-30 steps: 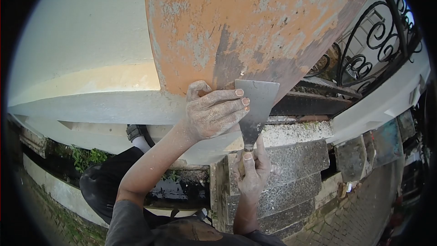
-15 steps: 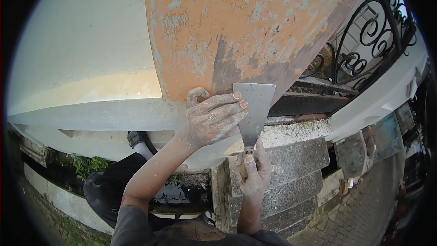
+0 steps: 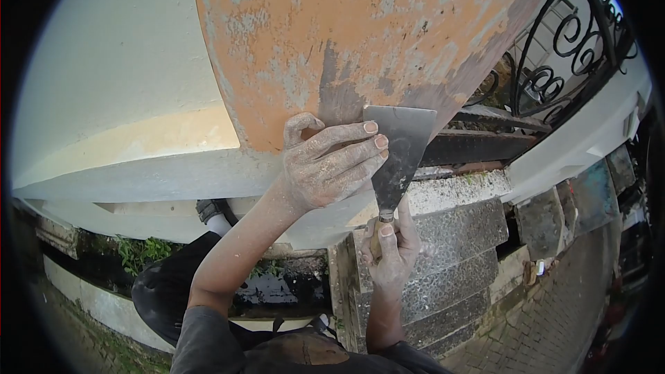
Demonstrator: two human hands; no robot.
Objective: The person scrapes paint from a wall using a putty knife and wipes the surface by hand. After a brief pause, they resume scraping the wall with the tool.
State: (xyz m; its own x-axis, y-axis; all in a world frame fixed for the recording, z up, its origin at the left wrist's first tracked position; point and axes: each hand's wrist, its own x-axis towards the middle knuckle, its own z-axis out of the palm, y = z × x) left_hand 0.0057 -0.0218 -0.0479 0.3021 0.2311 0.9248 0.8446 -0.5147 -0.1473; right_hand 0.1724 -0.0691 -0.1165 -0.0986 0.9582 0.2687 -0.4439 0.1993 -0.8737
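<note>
My right hand (image 3: 393,256) is closed around the short handle of a putty knife (image 3: 402,156). Its wide metal blade points up, with a few pale specks near its base. My left hand (image 3: 332,163) is palm down, coated in pale dust, with several fingers stretched out and one bent. Those fingertips touch the left edge of the blade; the left thumb is mostly hidden. Behind the blade's top end stands an orange wall face (image 3: 388,21) with grey scraped patches and a darker grey area low down.
A white wall ledge (image 3: 166,173) runs to the left. Black scrolled ironwork (image 3: 547,83) stands at the right. Below are speckled stone steps (image 3: 450,249), a dark gutter (image 3: 280,294) and green weeds (image 3: 138,253). A shod foot (image 3: 213,213) rests near the ledge.
The putty knife and my right hand have shifted slightly right, and the blade has turned so its face looks darker. My left fingers still touch its edge. The view has shifted a little.
</note>
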